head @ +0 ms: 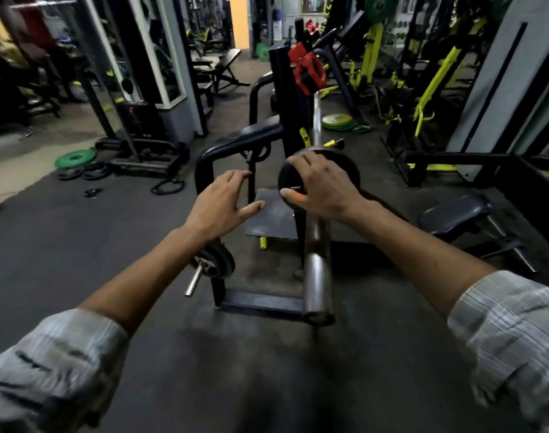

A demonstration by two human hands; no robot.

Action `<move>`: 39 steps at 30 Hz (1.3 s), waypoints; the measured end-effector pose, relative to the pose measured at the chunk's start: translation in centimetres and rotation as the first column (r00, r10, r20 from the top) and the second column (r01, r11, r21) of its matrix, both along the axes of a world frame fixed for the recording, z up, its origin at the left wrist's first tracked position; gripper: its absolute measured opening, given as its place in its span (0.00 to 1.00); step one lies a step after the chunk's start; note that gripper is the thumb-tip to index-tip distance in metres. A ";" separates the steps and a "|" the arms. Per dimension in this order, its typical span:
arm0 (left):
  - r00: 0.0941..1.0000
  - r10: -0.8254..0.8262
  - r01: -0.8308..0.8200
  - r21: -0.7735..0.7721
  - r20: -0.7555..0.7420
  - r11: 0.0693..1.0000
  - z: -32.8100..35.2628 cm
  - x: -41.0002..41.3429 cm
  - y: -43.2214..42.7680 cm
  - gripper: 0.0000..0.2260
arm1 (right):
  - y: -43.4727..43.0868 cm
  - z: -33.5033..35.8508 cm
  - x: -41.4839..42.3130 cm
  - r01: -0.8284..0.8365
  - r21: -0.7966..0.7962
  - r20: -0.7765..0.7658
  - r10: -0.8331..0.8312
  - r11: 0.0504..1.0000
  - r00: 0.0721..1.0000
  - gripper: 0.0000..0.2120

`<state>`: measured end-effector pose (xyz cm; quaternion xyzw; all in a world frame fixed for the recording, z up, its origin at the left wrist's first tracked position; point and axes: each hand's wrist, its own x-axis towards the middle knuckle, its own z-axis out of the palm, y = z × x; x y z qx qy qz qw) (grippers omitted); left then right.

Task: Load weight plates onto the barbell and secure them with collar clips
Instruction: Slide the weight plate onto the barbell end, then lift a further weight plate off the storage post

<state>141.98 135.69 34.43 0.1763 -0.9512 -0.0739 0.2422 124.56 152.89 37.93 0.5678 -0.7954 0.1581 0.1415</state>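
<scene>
- Where dark rubber floor [79, 245] spreads through a dim gym (green plates [75, 158] lying about): barbell [317, 276] racked, black weight plate [351, 170] on its sleeve.
- Right hand [321, 185] clasped over the plate; left hand [223, 204] spread, empty.
- Red collar clip [309, 73] farther up the bar; plate mostly hidden.

— Counted so far?
— One barbell [317, 270], one black plate [321, 179] on its sleeve, two red collar clips [309, 71].
— On the floor [79, 245]?
— One green plate [75, 158] at left, one yellow-green stack [340, 121] farther back.
— Hands?
— Two.
</scene>
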 end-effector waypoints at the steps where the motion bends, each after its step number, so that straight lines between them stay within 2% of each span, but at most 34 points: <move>1: 1.000 0.022 -0.022 0.005 0.011 1.000 -0.2 1.9 0.0 0.33 | -0.3 -0.2 1.2 -0.031 0.030 0.028 0.030 0.999 0.999 0.32; 7: 0.981 0.120 -0.127 0.039 0.156 0.991 -2.7 12.6 -0.8 0.28 | -2.4 -2.5 8.3 -0.233 0.218 0.120 0.211 0.948 0.970 0.32; 13: 0.959 0.125 -0.157 0.110 0.253 0.981 -7.5 20.7 -3.6 0.28 | -5.3 -5.1 15.4 -0.292 0.369 0.113 0.270 0.882 0.956 0.29; 17: 0.952 0.071 -0.123 0.157 0.299 0.980 -10.8 24.3 -7.3 0.28 | -8.2 -8.0 19.4 -0.244 0.447 0.134 0.205 0.861 0.969 0.28; 21: 0.924 -0.006 -0.078 0.204 0.383 0.976 -14.4 27.4 -11.6 0.29 | -11.4 -12.1 23.5 -0.185 0.504 0.193 0.099 0.844 0.976 0.30; 27: 0.873 -0.114 -0.030 0.285 0.475 0.958 -18.1 29.6 -18.3 0.31 | -16.6 -17.6 27.7 -0.142 0.564 0.286 -0.032 0.813 0.958 0.29; 33: 0.827 -0.165 -0.029 0.335 0.537 0.942 -23.1 26.8 -24.8 0.29 | -22.9 -23.8 26.8 -0.129 0.596 0.333 -0.097 0.793 0.938 0.30; 39: 0.749 -0.188 -0.109 0.398 0.635 0.911 -28.9 23.4 -30.8 0.29 | -30.3 -30.3 22.7 -0.137 0.590 0.393 -0.134 0.796 0.910 0.29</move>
